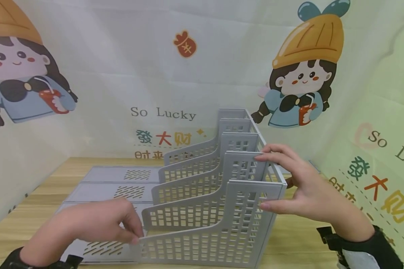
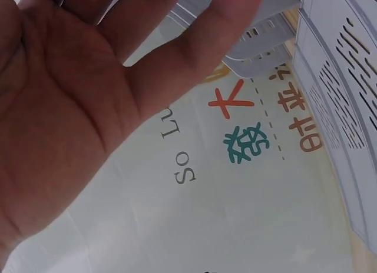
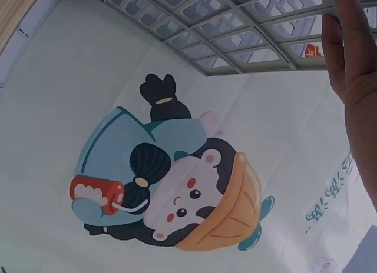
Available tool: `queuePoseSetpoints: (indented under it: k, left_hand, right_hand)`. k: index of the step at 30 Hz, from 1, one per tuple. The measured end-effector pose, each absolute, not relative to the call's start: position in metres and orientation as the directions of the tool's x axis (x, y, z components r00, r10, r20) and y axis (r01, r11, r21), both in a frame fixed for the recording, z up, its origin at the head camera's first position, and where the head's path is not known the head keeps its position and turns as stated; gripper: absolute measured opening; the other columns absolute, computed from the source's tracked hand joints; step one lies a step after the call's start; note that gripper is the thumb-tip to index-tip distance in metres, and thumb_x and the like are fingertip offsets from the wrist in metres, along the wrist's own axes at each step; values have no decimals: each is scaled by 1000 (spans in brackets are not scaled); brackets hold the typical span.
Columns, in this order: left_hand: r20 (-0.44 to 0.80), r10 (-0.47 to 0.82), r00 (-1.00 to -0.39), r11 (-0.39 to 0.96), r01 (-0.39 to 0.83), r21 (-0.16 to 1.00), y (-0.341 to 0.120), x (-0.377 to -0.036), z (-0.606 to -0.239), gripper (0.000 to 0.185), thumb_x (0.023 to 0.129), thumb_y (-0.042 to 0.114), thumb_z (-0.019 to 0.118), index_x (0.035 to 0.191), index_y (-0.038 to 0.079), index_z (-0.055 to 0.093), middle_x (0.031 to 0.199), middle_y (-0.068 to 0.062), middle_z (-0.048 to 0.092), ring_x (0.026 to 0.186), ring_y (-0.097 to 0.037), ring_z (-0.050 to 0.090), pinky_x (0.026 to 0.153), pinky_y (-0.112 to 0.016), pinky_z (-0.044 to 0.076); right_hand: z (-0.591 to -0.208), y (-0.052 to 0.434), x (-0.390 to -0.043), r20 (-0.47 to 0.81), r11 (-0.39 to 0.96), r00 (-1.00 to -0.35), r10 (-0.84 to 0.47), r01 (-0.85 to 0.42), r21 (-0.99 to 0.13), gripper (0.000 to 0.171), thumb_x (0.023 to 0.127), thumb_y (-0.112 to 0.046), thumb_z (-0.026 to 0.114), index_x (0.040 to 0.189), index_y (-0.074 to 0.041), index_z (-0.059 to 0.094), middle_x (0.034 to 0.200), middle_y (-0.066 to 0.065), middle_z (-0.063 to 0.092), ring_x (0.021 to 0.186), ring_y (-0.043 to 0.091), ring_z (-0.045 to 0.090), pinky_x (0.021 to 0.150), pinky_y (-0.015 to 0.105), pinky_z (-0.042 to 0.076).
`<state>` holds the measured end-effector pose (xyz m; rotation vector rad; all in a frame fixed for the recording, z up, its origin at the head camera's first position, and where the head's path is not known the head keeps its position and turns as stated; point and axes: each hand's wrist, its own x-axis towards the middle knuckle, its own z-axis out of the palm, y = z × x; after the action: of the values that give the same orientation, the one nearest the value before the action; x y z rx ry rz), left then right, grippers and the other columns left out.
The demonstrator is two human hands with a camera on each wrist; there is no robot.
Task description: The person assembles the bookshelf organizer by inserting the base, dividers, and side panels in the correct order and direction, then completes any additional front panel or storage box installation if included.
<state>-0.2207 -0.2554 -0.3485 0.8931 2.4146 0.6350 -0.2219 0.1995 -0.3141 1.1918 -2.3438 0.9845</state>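
Note:
A grey plastic file rack (image 1: 202, 224) with several slotted dividers stands on a wooden table (image 1: 299, 239). My left hand (image 1: 134, 235) pinches the low front corner of the nearest divider between thumb and curled fingers. My right hand (image 1: 262, 181) is at the rack's tall right end. Its index fingertip (image 1: 260, 157) rests on the top edge of the second divider and its thumb (image 1: 267, 205) presses the nearest divider's upright. In the left wrist view only the palm (image 2: 70, 108) and part of the rack (image 2: 336, 79) show. In the right wrist view straight fingers (image 3: 353, 79) lie along the rack's grid (image 3: 235, 26).
The rack's flat base panels (image 1: 118, 186) stretch left across the table. A cartoon-printed backdrop (image 1: 161, 74) closes in the back and both sides. The table's bare wood shows to the right of the rack and at the far left.

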Motion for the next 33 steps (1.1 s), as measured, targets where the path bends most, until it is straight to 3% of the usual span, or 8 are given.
queuePoseSetpoints:
  k: [4,9,14,17,19,21,24,33]
  left_hand:
    - [-305,674,-673,681,406,609,-266,-230,-356,15,97,25,78,111,20,79,109,10,76,101,-5,70,86,-29,59]
    - [-307,546,-780,739,275,615,-277,-244,-371,29,99,35,77,116,13,68,118,-2,70,112,-22,66,89,-41,56]
    - [-222,477,-850,795,310,521,-268,-256,-387,42,94,38,81,126,14,69,115,-1,72,107,-22,70,88,-43,60]
    - [-181,513,-839,796,386,467,-260,-260,-394,27,93,35,81,113,18,78,106,6,77,96,-13,72,83,-36,61]
    - [-166,535,-828,784,414,463,-258,-260,-396,16,95,34,79,91,19,79,85,12,72,77,-6,65,70,-28,56]
    - [-149,548,-823,777,435,455,-258,-260,-398,29,96,34,76,72,19,71,66,15,57,62,-3,50,59,-23,44]
    - [-151,563,-812,756,433,491,-260,-260,-399,40,98,35,74,65,18,60,59,13,36,55,-4,32,53,-21,31]
    - [-197,580,-790,725,391,567,-266,-260,-396,27,101,28,72,78,14,75,77,5,72,63,-10,61,55,-27,52]
  right_hand:
    - [-313,199,-221,555,413,-597,-578,-802,-432,89,72,-11,97,150,-19,55,156,8,43,121,9,53,60,26,58]
    - [-313,199,-221,537,432,-612,-581,-791,-433,87,74,-13,97,150,-21,55,158,9,42,120,10,54,61,26,59]
    - [-312,199,-221,531,452,-618,-579,-786,-422,87,74,-15,97,150,-23,55,159,7,42,123,9,52,61,26,58]
    - [-313,199,-221,538,433,-608,-584,-794,-427,87,74,-13,97,149,-20,55,159,8,41,123,9,52,60,26,58]
    - [-313,199,-221,543,422,-601,-587,-799,-429,86,73,-12,97,149,-18,55,158,9,41,122,9,53,60,26,59]
    - [-313,198,-221,543,426,-599,-588,-800,-422,86,74,-13,97,148,-17,55,158,9,41,121,9,53,60,26,58]
    - [-312,198,-221,533,443,-609,-587,-793,-419,85,75,-15,97,148,-20,55,160,8,41,121,10,53,61,25,57]
    - [-313,198,-220,511,442,-627,-589,-779,-445,84,77,-15,96,149,-25,53,162,7,37,125,11,50,62,26,57]
